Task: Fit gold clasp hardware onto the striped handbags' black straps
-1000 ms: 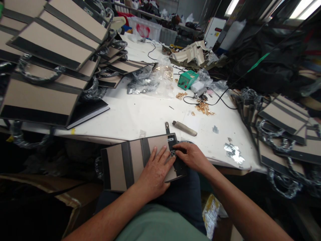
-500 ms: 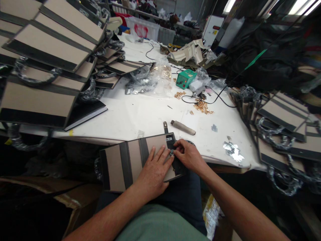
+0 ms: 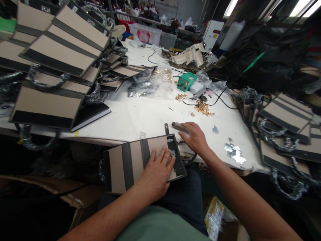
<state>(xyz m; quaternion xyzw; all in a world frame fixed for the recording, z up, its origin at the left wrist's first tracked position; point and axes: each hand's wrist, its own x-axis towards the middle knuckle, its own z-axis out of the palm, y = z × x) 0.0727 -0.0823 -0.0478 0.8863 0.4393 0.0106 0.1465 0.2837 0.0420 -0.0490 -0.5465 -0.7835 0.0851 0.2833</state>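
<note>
A beige panel with black bands [image 3: 136, 160], apparently part of a bag, rests over my lap against the table edge. Lying flat on it, my left hand [image 3: 156, 170] has its fingers spread beside the black strip at the right end. A small metal plate [image 3: 173, 153] sits on that strip, with a slotted metal piece above it. My right hand [image 3: 195, 137] is over a short grey wrapped bar with a dark tip [image 3: 180, 127], thumb and fingers apart; part of the bar is hidden under the fingers. A dark tab with metal fittings [image 3: 167, 128] sticks up from the panel's top edge.
Similar panels with plastic-wrapped handles are piled at left [image 3: 47, 100] and right [image 3: 288, 113]. Farther back on the white table [image 3: 150, 113] are a green box with a lit lamp [image 3: 186, 81], black cables, small gold-coloured pieces [image 3: 203, 108] and plastic bags. Shiny flat pieces [image 3: 234, 152] lie at right.
My right hand has left the metal plate on the panel and moved up and right to the wrapped bar. My left hand stays flat on the panel. The view has shifted slightly.
</note>
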